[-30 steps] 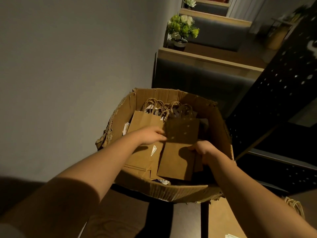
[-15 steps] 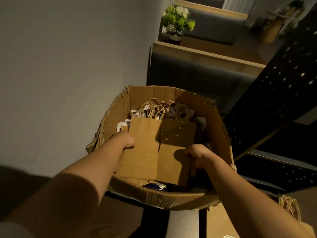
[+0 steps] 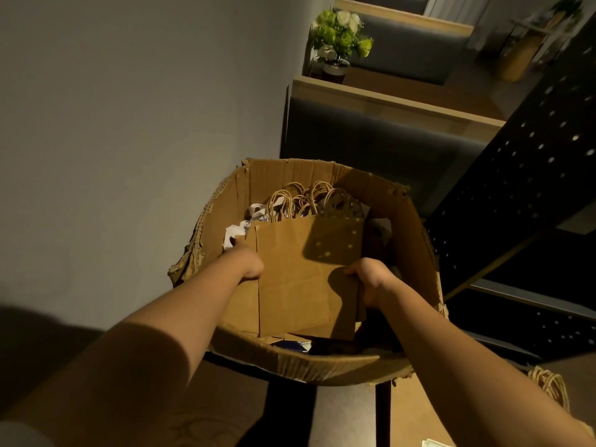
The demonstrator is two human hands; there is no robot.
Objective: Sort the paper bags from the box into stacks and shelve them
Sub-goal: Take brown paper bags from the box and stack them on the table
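Since a second ago the left hand (image 3: 250, 264) has been shifted from the top face of the paper bags (image 3: 300, 272) to their left edge, and the bags have been squared together. The stack is gripped at both sides, the right hand (image 3: 371, 279) curled round its right edge, inside the torn cardboard box (image 3: 416, 240) on the worktop (image 3: 342, 414). Twisted handles (image 3: 309, 201) are seen at the far end.
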